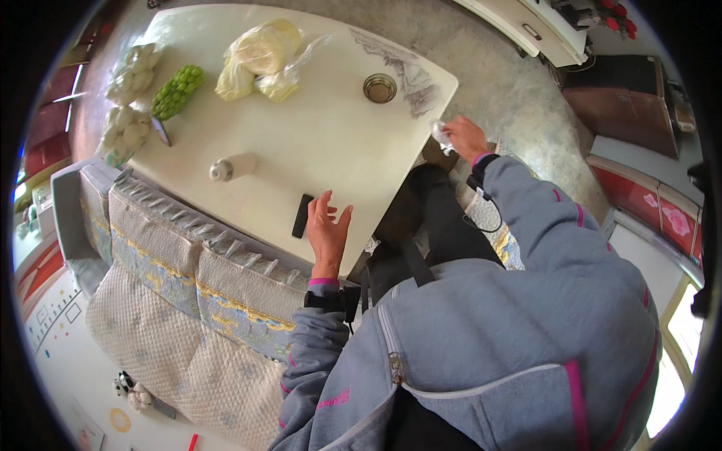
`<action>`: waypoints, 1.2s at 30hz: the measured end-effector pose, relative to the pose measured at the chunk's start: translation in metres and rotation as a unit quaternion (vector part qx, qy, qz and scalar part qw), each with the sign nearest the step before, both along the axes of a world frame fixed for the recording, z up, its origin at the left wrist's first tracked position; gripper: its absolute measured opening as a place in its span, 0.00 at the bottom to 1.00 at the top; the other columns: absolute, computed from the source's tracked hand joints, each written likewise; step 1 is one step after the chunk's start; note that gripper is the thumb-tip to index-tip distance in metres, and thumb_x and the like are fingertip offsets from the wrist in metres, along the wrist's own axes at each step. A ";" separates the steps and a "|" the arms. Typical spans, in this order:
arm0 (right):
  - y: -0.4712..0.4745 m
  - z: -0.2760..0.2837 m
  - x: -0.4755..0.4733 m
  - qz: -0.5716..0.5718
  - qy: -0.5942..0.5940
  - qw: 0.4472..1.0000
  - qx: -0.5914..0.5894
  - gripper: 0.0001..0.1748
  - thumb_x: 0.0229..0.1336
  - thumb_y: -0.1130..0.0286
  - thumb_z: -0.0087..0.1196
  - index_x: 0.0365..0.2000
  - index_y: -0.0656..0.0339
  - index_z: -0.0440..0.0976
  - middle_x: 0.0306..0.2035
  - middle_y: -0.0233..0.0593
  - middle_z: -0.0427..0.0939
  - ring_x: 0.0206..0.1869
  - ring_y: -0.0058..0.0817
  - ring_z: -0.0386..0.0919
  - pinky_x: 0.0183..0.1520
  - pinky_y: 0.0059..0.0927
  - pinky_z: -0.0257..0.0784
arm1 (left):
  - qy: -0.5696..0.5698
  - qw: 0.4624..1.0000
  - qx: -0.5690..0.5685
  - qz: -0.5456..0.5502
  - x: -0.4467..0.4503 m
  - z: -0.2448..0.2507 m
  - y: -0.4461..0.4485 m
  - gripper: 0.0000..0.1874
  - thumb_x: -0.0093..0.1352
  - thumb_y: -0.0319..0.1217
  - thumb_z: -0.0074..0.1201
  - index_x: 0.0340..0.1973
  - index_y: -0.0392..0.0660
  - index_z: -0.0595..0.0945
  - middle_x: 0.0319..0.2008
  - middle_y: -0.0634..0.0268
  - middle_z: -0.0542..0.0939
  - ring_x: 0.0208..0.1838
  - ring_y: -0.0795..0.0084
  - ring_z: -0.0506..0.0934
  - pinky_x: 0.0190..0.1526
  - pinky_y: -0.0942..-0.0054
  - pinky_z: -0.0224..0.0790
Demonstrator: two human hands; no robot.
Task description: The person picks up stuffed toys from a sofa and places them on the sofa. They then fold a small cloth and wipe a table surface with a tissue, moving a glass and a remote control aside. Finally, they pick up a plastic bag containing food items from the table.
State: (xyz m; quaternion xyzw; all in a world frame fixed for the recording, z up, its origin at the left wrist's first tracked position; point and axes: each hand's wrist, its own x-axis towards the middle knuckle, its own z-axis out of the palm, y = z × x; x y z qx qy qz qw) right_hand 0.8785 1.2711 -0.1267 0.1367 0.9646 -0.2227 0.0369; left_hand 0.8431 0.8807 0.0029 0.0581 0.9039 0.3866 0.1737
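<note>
My left hand (329,234) is over the near part of the white table (316,135), fingers apart and holding nothing, beside a black rectangular object (303,216). Past the table's right edge, my right hand (467,139) grips a crumpled white tissue or cloth (441,137). A glass ashtray or bowl (379,88) stands near the right corner. Left of the middle is a pale bottle with a metallic cap (232,167). Green grapes (177,93) lie farther left, with a knife-like object (161,131) next to them. A yellowish plastic bag (262,59) rests at the far side.
Bags of round pale produce (125,132) sit at the table's left end. A sofa with a quilted cover (186,315) runs along the table's near left side. My legs are beside the table's right edge. A white drawer cabinet (524,28) and a brown box-like unit (620,104) stand at the upper right.
</note>
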 end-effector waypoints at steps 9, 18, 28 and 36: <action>-0.050 -0.057 -0.063 0.111 -0.064 0.972 -0.199 0.04 0.56 0.72 0.49 0.32 0.57 0.73 0.36 0.42 0.70 0.40 0.41 0.77 0.41 0.39 0.74 | 0.079 0.986 -0.088 -0.119 -0.112 -0.065 0.172 0.45 0.54 0.28 0.69 0.66 0.49 0.64 0.66 0.44 0.61 0.65 0.44 0.64 0.62 0.58 0.63; -0.082 -0.093 -0.047 0.366 0.045 0.911 -0.186 0.03 0.48 0.70 0.52 0.24 0.58 0.72 0.32 0.37 0.69 0.39 0.34 0.73 0.41 0.35 0.73 | 0.114 0.978 -0.105 -0.136 -0.153 -0.143 0.230 0.52 0.50 0.28 0.72 0.69 0.58 0.61 0.69 0.39 0.52 0.66 0.41 0.61 0.62 0.55 0.61; 0.062 -0.111 -0.185 0.033 0.178 0.981 -0.074 0.12 0.52 0.79 0.53 0.35 0.51 0.80 0.35 0.35 0.74 0.34 0.34 0.78 0.39 0.35 0.74 | 0.151 0.986 -0.070 -0.007 -0.151 -0.146 0.195 0.42 0.52 0.22 0.68 0.63 0.51 0.69 0.61 0.48 0.62 0.59 0.50 0.68 0.58 0.59 0.65; -0.055 -0.091 -0.087 0.199 -0.039 0.963 -0.177 0.08 0.54 0.75 0.51 0.35 0.57 0.76 0.34 0.40 0.71 0.41 0.36 0.75 0.40 0.34 0.74 | 0.101 0.984 -0.127 0.077 -0.105 -0.116 0.111 0.43 0.52 0.21 0.68 0.64 0.46 0.67 0.60 0.49 0.60 0.59 0.53 0.67 0.59 0.60 0.63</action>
